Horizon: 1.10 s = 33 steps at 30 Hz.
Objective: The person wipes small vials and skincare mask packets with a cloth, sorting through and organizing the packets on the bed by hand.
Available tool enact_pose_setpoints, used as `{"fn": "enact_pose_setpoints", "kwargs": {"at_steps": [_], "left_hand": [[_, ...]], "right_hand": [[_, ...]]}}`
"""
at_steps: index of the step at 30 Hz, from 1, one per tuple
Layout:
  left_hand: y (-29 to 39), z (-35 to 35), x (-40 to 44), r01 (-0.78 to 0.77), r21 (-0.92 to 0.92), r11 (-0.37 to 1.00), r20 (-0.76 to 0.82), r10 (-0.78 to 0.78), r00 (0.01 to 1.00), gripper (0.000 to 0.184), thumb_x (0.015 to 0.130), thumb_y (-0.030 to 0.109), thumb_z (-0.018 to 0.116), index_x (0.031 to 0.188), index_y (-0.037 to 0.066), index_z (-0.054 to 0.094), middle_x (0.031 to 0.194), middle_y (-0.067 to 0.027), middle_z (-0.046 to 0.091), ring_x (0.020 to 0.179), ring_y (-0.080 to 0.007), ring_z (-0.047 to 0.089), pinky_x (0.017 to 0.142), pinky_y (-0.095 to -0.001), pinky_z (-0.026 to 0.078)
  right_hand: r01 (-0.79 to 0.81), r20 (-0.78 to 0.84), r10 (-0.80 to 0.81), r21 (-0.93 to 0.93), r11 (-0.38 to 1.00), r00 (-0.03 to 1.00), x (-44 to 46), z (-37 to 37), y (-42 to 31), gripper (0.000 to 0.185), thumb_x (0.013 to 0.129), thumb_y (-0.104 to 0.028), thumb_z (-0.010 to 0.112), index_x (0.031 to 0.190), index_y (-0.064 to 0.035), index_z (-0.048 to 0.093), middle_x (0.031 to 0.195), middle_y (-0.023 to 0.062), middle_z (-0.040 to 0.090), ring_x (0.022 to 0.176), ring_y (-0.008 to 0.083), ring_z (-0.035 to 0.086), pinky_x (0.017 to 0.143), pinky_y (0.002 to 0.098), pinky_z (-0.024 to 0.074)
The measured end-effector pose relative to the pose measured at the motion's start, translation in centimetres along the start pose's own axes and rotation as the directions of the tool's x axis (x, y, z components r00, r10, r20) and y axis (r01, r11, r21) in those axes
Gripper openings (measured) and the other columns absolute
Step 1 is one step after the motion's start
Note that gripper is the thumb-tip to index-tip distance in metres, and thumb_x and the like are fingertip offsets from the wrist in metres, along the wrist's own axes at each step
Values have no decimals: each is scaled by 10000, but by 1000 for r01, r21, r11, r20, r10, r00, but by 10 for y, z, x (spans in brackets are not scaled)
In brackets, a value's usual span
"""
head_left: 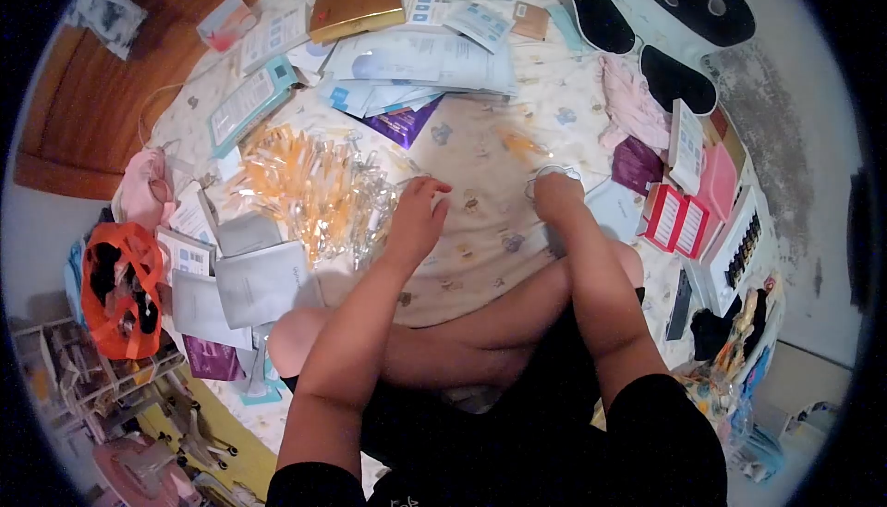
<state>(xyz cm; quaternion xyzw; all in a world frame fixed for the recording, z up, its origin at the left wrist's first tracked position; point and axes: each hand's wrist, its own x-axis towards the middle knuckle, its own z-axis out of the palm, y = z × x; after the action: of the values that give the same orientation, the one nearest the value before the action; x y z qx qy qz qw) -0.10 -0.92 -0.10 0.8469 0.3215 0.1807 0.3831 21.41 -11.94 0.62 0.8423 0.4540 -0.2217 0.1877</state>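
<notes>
Orange-and-clear packets (309, 188) lay heaped. Left hand (422, 216) was loosely spread just right of the heap; right hand (559, 196), farther right, was curled, contents unclear.

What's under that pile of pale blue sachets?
A purple packet pokes out from under the pale blue sachets, onto the patterned sheet; anything else lying beneath them is covered.

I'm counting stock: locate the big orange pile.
In the head view, the big orange pile lies left of centre, between the teal box and the left hand.
</notes>
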Motion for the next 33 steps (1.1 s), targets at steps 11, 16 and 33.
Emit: {"fn": "enact_pose_setpoints", "kwargs": {"at_steps": [11,16,33], "left_hand": [[33,0,0,344,-509,789,288,-220,932,227,847,110,527,1039,-9,530,889,-111,630,791,-161,611,700,-292,494],[24,1,4,379,-480,791,242,-296,924,195,866,119,475,984,-21,542,782,-100,637,709,-157,614,659,-283,484],[32,5,-1,299,-381,875,208,-234,950,184,850,142,503,926,-17,558,771,-110,634,703,-163,610,644,-290,481]], "right_hand": [[231,-208,-259,971,61,943,-15,-25,-57,194,727,-161,663,852,-32,587,787,65,617,735,150,578,661,292,468],[274,-274,31,962,0,961,-22,-36,-59,221,715,-119,690,896,-48,584,797,32,605,753,137,564,677,268,458],[536,-566,-17,770,345,824,-19,-23,-64,225,831,-248,560,952,-66,507,798,153,605,676,337,590,603,385,452]]}}
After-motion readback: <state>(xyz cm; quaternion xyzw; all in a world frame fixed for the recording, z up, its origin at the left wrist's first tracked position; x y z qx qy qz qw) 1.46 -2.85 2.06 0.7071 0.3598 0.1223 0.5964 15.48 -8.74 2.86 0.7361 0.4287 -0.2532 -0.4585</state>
